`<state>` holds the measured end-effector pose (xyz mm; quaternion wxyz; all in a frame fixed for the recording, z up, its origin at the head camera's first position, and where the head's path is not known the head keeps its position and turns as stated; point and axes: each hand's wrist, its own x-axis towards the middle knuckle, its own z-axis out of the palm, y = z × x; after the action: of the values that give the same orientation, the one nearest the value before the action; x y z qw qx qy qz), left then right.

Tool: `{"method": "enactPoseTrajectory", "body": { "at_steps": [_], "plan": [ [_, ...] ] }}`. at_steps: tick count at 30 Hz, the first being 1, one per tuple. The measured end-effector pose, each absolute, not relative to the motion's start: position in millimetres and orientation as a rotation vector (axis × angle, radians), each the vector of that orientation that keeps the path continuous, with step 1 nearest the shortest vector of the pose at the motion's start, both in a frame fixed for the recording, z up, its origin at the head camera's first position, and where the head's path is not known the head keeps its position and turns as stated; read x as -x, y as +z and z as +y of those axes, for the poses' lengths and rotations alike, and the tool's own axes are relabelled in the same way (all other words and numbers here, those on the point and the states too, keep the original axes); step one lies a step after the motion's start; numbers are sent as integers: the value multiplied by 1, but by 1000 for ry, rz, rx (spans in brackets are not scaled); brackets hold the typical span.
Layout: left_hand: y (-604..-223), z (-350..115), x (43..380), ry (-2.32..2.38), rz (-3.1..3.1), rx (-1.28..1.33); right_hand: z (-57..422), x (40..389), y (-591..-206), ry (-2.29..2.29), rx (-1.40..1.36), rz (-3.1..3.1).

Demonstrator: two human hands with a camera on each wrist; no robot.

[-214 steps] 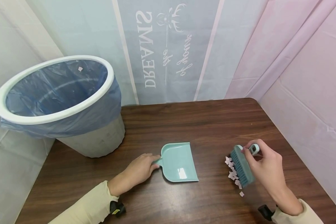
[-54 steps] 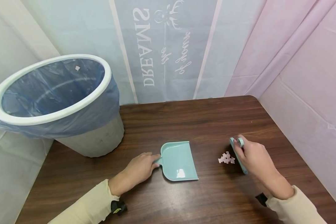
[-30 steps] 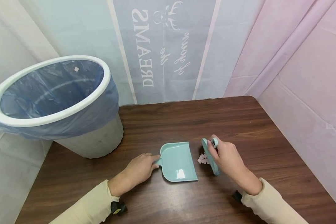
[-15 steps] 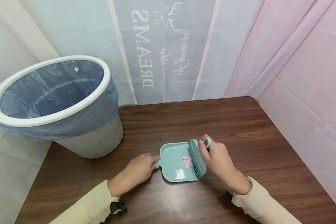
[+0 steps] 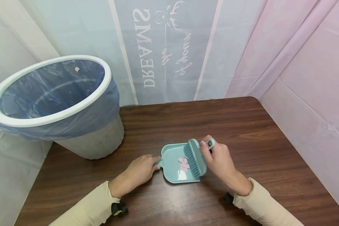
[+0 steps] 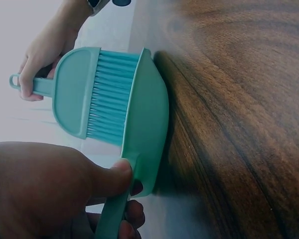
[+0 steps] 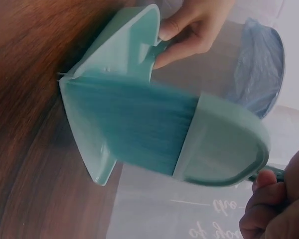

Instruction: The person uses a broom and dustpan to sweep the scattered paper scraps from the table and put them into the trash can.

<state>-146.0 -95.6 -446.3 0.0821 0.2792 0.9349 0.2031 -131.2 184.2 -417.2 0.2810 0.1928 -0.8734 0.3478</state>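
Observation:
A teal dustpan (image 5: 172, 153) lies on the wooden table, its open edge facing right. My left hand (image 5: 139, 169) grips its short handle; in the left wrist view the thumb (image 6: 120, 172) presses on top and fingers curl beneath. My right hand (image 5: 218, 160) holds the handle of a matching hand brush (image 5: 197, 157). The brush's bristles (image 7: 134, 124) reach over the dustpan's front edge into the pan. Several pale pink paper scraps (image 5: 183, 164) lie inside the pan, just left of the bristles. In the right wrist view the bristles hide the scraps.
A grey trash bin (image 5: 101, 142) with a white rim and blue liner bag (image 5: 53, 84) stands at the table's left. One scrap (image 5: 77, 69) clings to the liner's inside. Printed cloth hangs behind the wooden table (image 5: 214, 119), and pale cloth covers both sides.
My right hand has moved the brush leftward from the table's right side to the dustpan, pushing the paper scraps into it. The left hand and dustpan have stayed in place.

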Motion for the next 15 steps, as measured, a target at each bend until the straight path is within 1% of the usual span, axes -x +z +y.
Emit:
{"method": "enactPoseTrajectory", "body": {
  "at_steps": [7,15],
  "plan": [
    [-447,-96,146,614,2791,-823,194,135,-414,1012,-511,-2230],
    [-448,-97,146,628,2792,-836,207,137,-407,943,-397,-2262]
  ]
}}
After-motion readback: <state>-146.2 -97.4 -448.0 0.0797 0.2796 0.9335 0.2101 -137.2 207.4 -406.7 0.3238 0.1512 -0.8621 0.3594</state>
